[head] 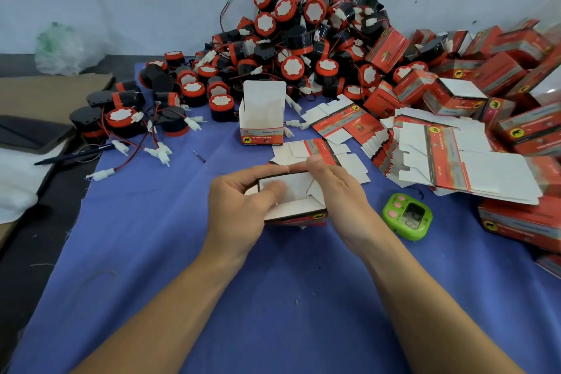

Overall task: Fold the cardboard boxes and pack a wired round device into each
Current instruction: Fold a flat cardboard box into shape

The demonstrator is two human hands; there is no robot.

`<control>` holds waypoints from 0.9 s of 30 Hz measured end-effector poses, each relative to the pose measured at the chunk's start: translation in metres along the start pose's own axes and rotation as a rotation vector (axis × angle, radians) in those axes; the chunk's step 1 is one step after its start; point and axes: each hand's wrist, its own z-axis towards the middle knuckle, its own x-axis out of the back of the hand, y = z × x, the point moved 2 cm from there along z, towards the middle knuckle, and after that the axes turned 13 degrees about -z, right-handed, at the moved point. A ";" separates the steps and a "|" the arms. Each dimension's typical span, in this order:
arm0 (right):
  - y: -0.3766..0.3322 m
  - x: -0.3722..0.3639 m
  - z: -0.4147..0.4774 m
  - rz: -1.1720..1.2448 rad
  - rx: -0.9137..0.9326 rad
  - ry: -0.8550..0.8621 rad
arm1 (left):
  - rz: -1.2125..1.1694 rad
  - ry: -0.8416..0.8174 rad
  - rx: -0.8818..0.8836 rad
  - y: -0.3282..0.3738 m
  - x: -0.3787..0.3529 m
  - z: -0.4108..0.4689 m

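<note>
Mid-cloth on the bench, over the blue cloth (273,297): a half-folded box (293,191), white inside and red-printed outside, is held between both hands.

Left hand (233,206) grips the box's left end. Its thumb lies across an inner white flap and its fingers (267,169) curl along the far edge. Right hand (337,188) grips the right end, fingers bent over the far corner. Both hands cover much of the box, so which flaps are tucked cannot be told. The print on its near wall is too blurred to read.

Beyond the half-folded box stands an upright open box (262,112) with its lid flap raised; its inside is not visible. Further beyond is the pile of wired round devices (291,36), black bodies with red caps, wires and white plugs tangled together. Individual units deep in the pile are hard to separate. More devices spread beyond and left of the half-folded box.

Right of the half-folded box, a fanned stack of flat box blanks (455,158) lies partly overlapping. Beyond and right of it is a heap of folded red boxes (491,76), cut off by the picture's edge. Just right of the half-folded box lies a green timer (408,217), display unreadable.

Left of the half-folded box, off the cloth, lies a pen (76,155). Far beyond and left are a cardboard sheet (45,91) and a blurred plastic bag (57,48).
</note>
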 end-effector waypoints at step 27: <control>0.005 -0.017 0.016 -0.579 0.475 0.637 | 0.502 0.104 -0.158 -0.005 0.031 0.028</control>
